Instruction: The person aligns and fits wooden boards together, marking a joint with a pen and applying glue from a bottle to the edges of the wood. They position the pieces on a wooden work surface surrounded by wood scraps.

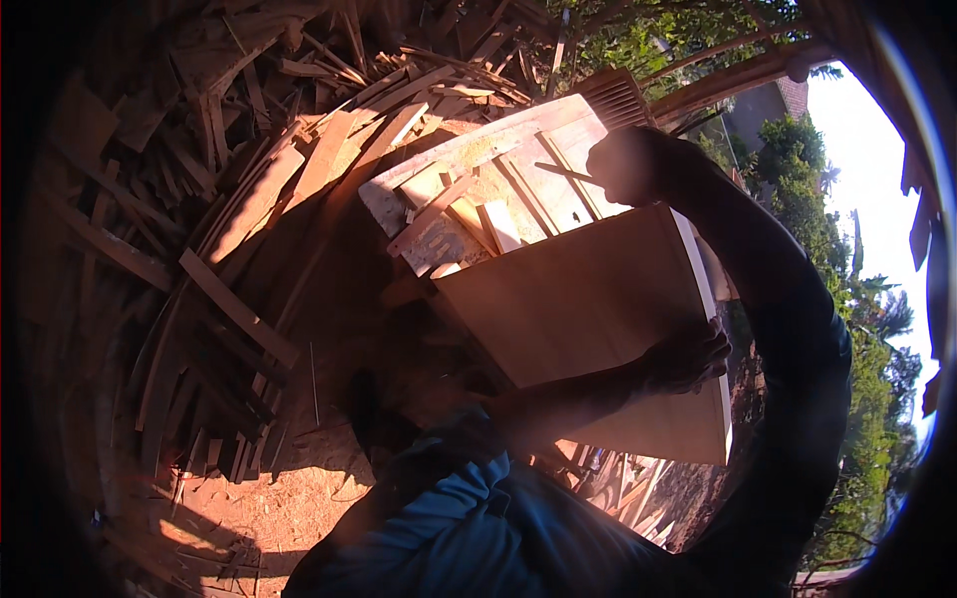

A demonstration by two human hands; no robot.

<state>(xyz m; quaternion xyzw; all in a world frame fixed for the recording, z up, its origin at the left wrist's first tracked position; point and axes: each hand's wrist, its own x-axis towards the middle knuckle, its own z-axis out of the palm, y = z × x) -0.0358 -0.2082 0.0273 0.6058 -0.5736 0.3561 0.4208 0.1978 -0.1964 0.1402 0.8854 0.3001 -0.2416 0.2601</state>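
Observation:
A large flat wooden panel [573,304] stands tilted in front of me, its pale edge to the right. My left hand [698,357] reaches across its face, closed at the right-hand edge. Beyond the panel's top, my right hand [626,167] is closed in a fist. From that fist a thin dark stick-like piece [568,174] points left; its exact kind is unclear. Under it lies a sunlit, dusty worktable [469,149] bearing several wood strips [523,194] and a short pale block [500,227]. Shadow hides much of my fingers.
Long boards [329,159] are heaped at the far left of the worktable, with a stack of planks [239,309] lower down. Wood scraps [638,488] lie below the panel. Sawdust [289,508] covers the ground at lower left. A wooden pole [743,82] crosses at upper right.

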